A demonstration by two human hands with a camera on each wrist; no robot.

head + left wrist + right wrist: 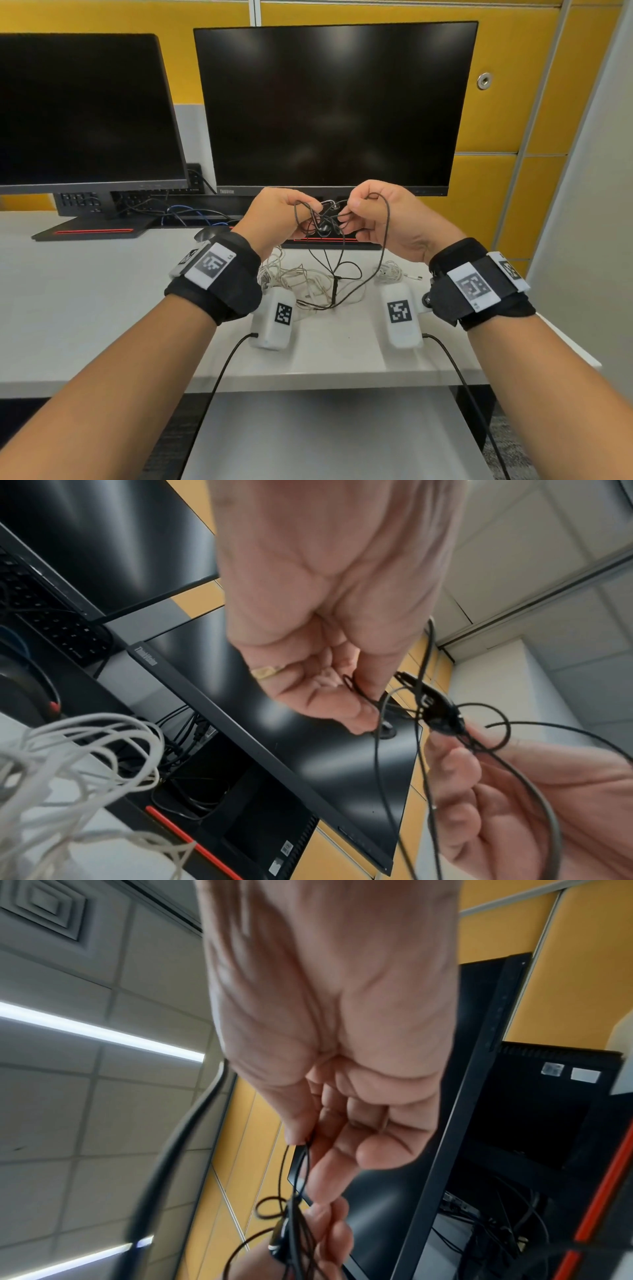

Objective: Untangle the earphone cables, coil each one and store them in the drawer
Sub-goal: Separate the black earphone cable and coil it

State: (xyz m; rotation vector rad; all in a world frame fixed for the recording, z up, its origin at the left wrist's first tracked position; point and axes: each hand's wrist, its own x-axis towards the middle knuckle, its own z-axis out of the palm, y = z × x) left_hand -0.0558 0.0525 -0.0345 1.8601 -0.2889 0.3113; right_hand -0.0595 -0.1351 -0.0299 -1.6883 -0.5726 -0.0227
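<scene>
Both hands are raised in front of the right monitor, holding a tangled black earphone cable between them. My left hand pinches strands of the knot, and my right hand pinches the other side. Black loops hang down to the desk, ending near the cable's splitter. A tangle of white earphone cables lies on the white desk below the hands, seen close up in the left wrist view as white loops. A smaller white coil rests to the right. No drawer is visible.
Two dark monitors stand at the back of the desk with cables behind them. Two white tagged boxes lie near the front edge. A grey surface sits below the desk edge.
</scene>
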